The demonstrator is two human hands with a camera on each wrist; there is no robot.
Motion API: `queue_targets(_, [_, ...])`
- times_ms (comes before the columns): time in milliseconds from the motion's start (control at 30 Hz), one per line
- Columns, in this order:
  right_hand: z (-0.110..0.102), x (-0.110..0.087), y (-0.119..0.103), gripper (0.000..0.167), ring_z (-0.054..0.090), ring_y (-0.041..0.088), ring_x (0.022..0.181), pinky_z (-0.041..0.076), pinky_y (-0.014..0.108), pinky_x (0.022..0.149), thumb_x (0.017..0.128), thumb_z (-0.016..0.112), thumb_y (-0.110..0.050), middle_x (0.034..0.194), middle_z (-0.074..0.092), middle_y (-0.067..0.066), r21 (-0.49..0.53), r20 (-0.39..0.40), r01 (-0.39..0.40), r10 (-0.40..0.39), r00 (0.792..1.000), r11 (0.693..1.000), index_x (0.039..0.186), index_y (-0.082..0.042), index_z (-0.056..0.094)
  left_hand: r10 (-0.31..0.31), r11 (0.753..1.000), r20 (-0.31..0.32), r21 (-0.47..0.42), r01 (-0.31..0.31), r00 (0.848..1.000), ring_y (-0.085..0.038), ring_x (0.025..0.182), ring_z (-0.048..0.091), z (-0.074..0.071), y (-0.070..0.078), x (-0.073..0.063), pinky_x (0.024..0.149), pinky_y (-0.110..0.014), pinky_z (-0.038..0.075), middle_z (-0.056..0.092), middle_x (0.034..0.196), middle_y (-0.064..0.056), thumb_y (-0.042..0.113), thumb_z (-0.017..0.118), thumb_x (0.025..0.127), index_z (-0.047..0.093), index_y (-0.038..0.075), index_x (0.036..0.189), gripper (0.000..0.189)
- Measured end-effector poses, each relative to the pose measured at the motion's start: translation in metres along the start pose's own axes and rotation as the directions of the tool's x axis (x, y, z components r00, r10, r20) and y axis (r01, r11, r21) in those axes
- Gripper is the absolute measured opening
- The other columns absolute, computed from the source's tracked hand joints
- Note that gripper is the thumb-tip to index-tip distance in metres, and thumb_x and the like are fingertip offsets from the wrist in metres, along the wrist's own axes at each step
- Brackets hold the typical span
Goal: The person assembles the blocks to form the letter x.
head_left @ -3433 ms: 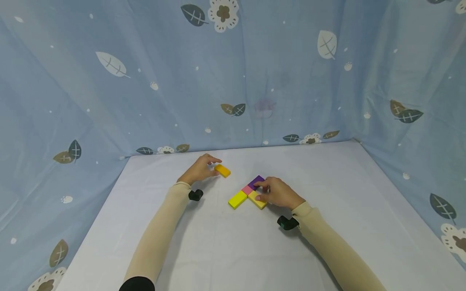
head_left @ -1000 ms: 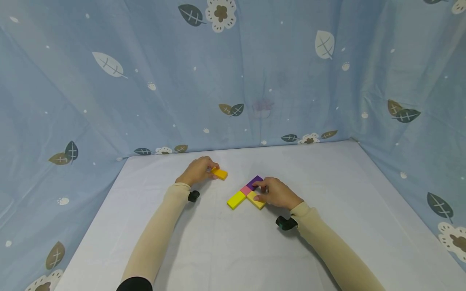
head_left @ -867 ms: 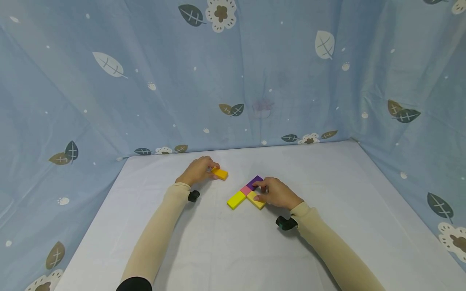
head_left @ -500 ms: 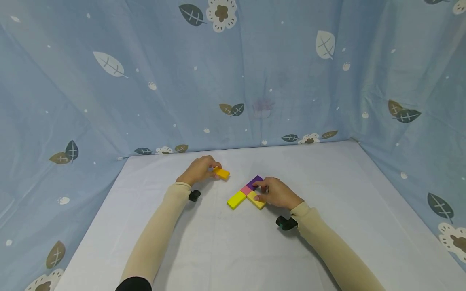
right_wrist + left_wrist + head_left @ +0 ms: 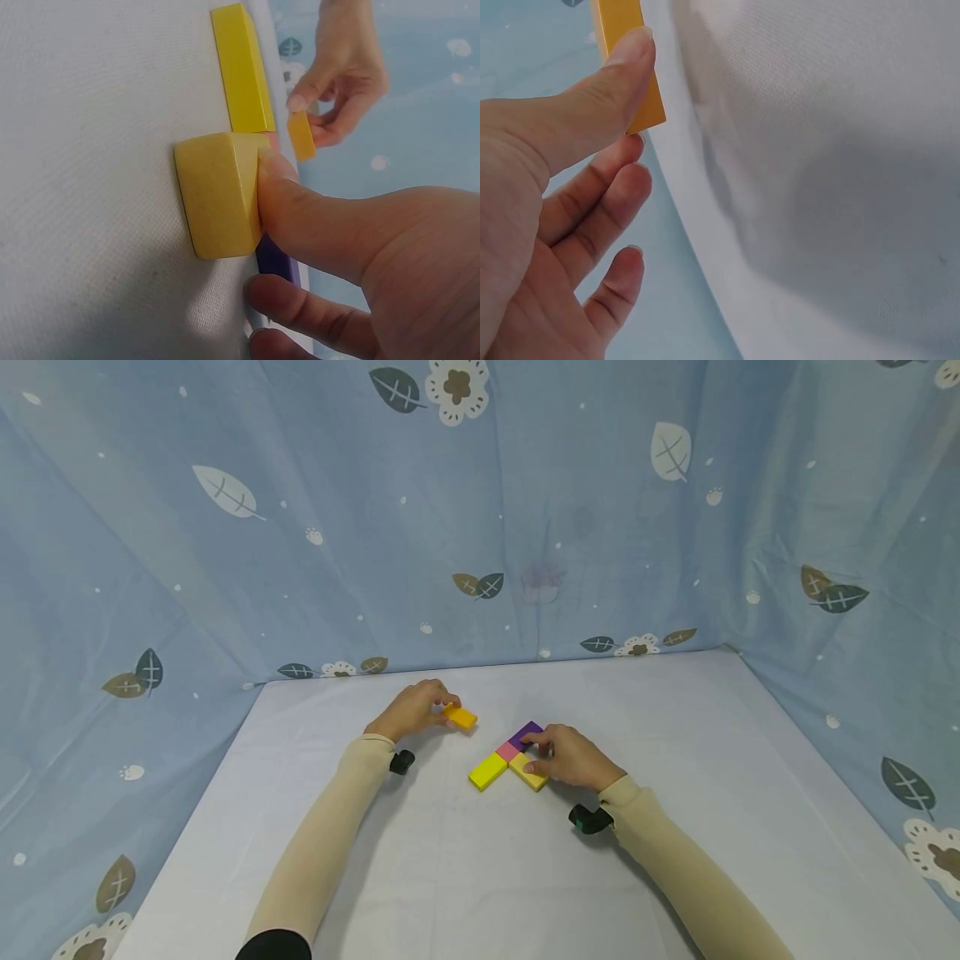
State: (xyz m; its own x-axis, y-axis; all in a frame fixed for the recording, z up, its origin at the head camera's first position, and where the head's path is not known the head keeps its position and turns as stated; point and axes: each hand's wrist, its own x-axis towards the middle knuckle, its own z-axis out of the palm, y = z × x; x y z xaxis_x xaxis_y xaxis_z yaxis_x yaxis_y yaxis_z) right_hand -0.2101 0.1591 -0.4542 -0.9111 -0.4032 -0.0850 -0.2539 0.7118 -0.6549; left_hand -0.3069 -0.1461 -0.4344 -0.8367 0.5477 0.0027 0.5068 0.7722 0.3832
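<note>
Between thumb and fingers, my left hand (image 5: 412, 708) pinches one end of an orange block (image 5: 462, 718), held above the cloth in the left wrist view. My right hand (image 5: 573, 757) rests on a group of flat blocks: its thumb touches the pale yellow block (image 5: 214, 196) and its index finger lies on the purple block (image 5: 524, 736). A small pink block (image 5: 507, 752) sits between the purple one and a bright yellow block (image 5: 488, 772), forming a row. From the pink block's side the pale yellow block branches off toward the right hand, which partly covers it.
A white cloth (image 5: 450, 877) covers the table. Behind and at both sides hangs a blue curtain (image 5: 337, 460) with leaf and flower prints, meeting the table's far edge just beyond the left hand.
Over the last second my left hand has moved slightly right with the orange block. Compared with the oldest frame, its fingers are closer around the block. The right hand and grouped blocks stay put.
</note>
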Motion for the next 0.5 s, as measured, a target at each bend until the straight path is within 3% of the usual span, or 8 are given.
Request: queue_targets(500, [0.0006, 0.0016, 0.0011, 0.050, 0.054, 0.019, 0.084, 0.048, 0.027, 0.067, 0.089, 0.083, -0.022, 0.097, 0.066, 0.006, 0.016, 0.003, -0.003, 0.003, 1.000, 1.000, 0.134, -0.006, 0.069, 0.007, 0.999, 0.014, -0.031, -0.006, 1.000, -0.027, 0.112, 0.065, 0.0029, 0.0023, 0.0002, 0.103, -0.044, 0.051, 0.071, 0.119, -0.004, 0.017, 0.084, 0.086, 0.075, 0.014, 0.126, 0.041])
